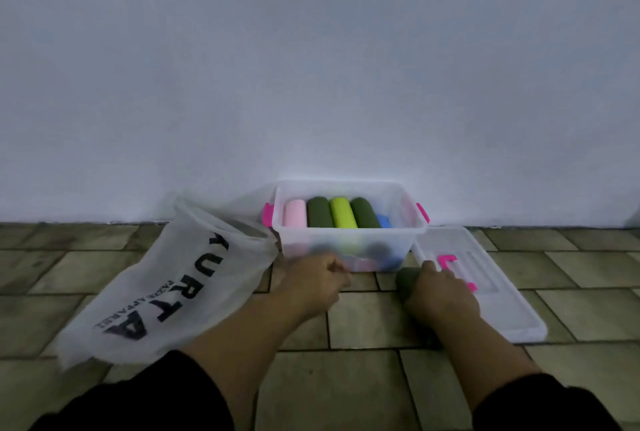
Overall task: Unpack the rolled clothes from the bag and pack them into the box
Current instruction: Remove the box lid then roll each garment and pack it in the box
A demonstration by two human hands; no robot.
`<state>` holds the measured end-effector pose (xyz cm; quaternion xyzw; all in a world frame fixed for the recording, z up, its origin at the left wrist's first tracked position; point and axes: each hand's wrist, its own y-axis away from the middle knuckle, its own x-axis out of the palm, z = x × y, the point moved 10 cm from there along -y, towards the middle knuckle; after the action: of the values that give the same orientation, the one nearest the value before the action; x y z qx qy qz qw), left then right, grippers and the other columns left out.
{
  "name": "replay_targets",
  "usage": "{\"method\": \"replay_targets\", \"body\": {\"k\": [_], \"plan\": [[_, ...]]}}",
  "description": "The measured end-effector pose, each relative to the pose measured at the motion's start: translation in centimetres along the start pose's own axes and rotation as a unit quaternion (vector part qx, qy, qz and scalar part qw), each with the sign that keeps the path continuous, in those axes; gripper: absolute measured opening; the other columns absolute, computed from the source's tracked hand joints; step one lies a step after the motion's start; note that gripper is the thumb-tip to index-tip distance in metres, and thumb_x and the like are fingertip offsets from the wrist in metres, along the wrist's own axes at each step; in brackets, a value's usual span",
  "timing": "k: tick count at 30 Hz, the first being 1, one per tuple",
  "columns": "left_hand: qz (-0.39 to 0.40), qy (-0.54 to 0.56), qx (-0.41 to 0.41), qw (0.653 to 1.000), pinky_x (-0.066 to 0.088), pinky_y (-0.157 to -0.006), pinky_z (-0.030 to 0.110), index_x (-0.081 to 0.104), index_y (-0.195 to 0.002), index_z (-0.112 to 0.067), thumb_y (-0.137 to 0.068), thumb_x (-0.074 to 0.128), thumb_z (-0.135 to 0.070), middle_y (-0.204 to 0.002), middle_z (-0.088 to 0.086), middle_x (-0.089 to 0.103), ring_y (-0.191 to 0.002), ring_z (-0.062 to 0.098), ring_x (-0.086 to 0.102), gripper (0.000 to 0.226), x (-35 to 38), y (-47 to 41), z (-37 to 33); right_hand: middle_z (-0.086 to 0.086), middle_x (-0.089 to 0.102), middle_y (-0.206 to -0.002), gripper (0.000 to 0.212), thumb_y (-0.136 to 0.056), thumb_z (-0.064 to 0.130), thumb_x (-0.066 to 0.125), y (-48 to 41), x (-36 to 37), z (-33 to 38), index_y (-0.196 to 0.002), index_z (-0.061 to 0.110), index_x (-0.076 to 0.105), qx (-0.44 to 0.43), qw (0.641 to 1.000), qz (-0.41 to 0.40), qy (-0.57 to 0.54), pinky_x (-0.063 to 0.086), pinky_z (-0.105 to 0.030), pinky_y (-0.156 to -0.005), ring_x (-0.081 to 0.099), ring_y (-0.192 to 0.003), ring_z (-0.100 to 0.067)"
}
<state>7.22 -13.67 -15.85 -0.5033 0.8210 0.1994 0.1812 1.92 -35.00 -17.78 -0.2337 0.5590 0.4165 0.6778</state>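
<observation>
We saw both forearms reaching forward from black sleeves (156, 396) over the tiled floor (363, 323), low and close to it. The right hand (441, 287) lay palm down, its fingers wrapped round a dark green rolled garment (406, 279) that sat just in front of the clear plastic storage box (346, 230), near its right front corner. The left hand (320, 275) hovered at the box's front wall with its fingers curled; blur kept us from telling whether it pinched anything.

Inside the box, side by side, lay a pale pink roll (295, 213), an olive green roll (319, 212), a lime yellow roll (343, 213), a second olive roll (364, 213) and a blue roll (383, 221), with more colours showing dimly through the wall below. The box stood against the white wall (311, 84).

Left of it sprawled the white translucent bag (145, 295), its mouth toward the box. Its large black letters read "URTA", with a letter before them partly folded away; a smaller line ended in "APPAREL", the rest too blurred for us. The clear lid with a pink handle (505, 306) lay flat to the right.
</observation>
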Motion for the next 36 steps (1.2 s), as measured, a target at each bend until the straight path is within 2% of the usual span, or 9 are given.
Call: {"method": "replay_targets", "body": {"k": [3, 6, 9, 12, 18, 27, 31, 33, 36], "plan": [[0.147, 0.204, -0.227, 0.941, 0.048, -0.058, 0.026, 0.062, -0.102, -0.018, -0.091, 0.054, -0.027, -0.097, 0.002, 0.067, -0.071, 0.015, 0.063, 0.015, 5.0, 5.2, 4.8, -0.009, 0.057, -0.12, 0.044, -0.088, 0.045, 0.047, 1.1, 0.5, 2.0, -0.124, 0.018, 0.047, -0.046, 0.999, 0.003, 0.024, 0.049, -0.037, -0.091, 0.057, -0.107, -0.025], [0.145, 0.37, -0.332, 0.855, 0.055, -0.07, 0.036, 0.056, -0.109, -0.013, -0.094, 0.051, -0.032, -0.109, 0.011, 0.065, -0.091, 0.027, 0.064, 0.025, 7.5, 8.0, 6.7, -0.008, 0.056, -0.123, 0.043, -0.086, 0.044, 0.051, 4.2, 2.6, 6.6, -0.123, 0.022, 0.049, -0.174, 0.984, 0.02, 0.045, 0.045, -0.032, -0.09, 0.055, -0.108, -0.024], [0.074, 0.418, -0.356, 0.833, 0.052, -0.066, 0.036, 0.062, -0.107, -0.01, -0.094, 0.051, -0.034, -0.105, 0.013, 0.066, -0.089, 0.031, 0.062, 0.03, 6.9, 8.4, 7.8, -0.002, 0.051, -0.126, 0.053, -0.075, 0.051, 0.06, 7.4, 4.9, 9.9, -0.121, 0.027, 0.048, -0.251, 0.966, 0.023, 0.054, 0.044, -0.032, -0.091, 0.05, -0.11, -0.02], [0.045, 0.433, -0.357, 0.827, 0.051, -0.062, 0.034, 0.068, -0.101, -0.006, -0.091, 0.054, -0.032, -0.1, 0.016, 0.069, -0.079, 0.031, 0.061, 0.031, 6.3, 8.7, 8.5, -0.001, 0.046, -0.127, 0.072, -0.065, 0.062, 0.059, 8.4, 5.8, 10.0, -0.128, 0.031, 0.043, -0.251, 0.966, 0.046, 0.024, 0.044, -0.035, -0.093, 0.047, -0.114, -0.021], [0.024, 0.485, -0.338, 0.807, 0.051, -0.069, 0.038, 0.063, -0.108, 0.001, -0.089, 0.056, -0.026, -0.106, 0.021, 0.066, -0.094, 0.034, 0.062, 0.034, 6.1, 8.2, 8.1, -0.001, 0.053, -0.117, 0.046, -0.077, 0.049, 0.056, 8.4, 5.6, 9.0, -0.116, 0.026, 0.047, -0.219, 0.975, 0.031, 0.003, 0.049, -0.038, -0.086, 0.054, -0.1, -0.021], [-0.06, 0.392, -0.31, 0.864, 0.053, -0.061, 0.035, 0.062, -0.099, -0.014, -0.087, 0.064, -0.031, -0.099, 0.014, 0.066, -0.088, 0.031, 0.063, 0.021, 4.2, 6.5, 8.8, 0.016, 0.049, -0.117, 0.059, -0.067, 0.055, 0.062, 10.6, 4.8, 9.6, -0.12, 0.04, 0.043, -0.327, 0.944, -0.033, -0.037, 0.043, -0.03, -0.09, 0.049, -0.106, -0.01], [-0.06, 0.463, -0.292, 0.835, 0.056, -0.061, 0.036, 0.056, -0.098, -0.014, -0.082, 0.068, -0.018, -0.104, 0.015, 0.06, -0.095, 0.033, 0.061, 0.02, 4.0, 5.7, 9.7, 0.009, 0.048, -0.132, 0.087, -0.06, 0.056, 0.068, 8.3, 4.5, 7.3, -0.137, 0.035, 0.035, -0.245, 0.961, 0.013, -0.126, 0.043, -0.028, -0.096, 0.05, -0.117, -0.013], [-0.051, 0.46, -0.262, 0.847, 0.056, -0.064, 0.038, 0.056, -0.105, -0.012, -0.08, 0.067, -0.011, -0.109, 0.016, 0.059, -0.098, 0.033, 0.061, 0.027, 3.6, 4.9, 9.7, 0.008, 0.052, -0.131, 0.08, -0.067, 0.051, 0.07, 7.4, 4.8, 7.1, -0.138, 0.033, 0.037, -0.236, 0.962, 0.042, -0.134, 0.044, -0.024, -0.094, 0.053, -0.114, -0.012], [-0.05, 0.365, -0.192, 0.91, 0.057, -0.074, 0.04, 0.052, -0.118, -0.012, -0.078, 0.067, -0.006, -0.11, 0.013, 0.06, -0.098, 0.031, 0.062, 0.043, 1.6, 3.3, 9.1, 0.011, 0.056, -0.115, 0.046, -0.074, 0.039, 0.07, 6.9, 3.9, 8.0, -0.117, 0.037, 0.052, -0.274, 0.956, 0.001, -0.108, 0.048, -0.023, -0.087, 0.056, -0.101, -0.009]]}}
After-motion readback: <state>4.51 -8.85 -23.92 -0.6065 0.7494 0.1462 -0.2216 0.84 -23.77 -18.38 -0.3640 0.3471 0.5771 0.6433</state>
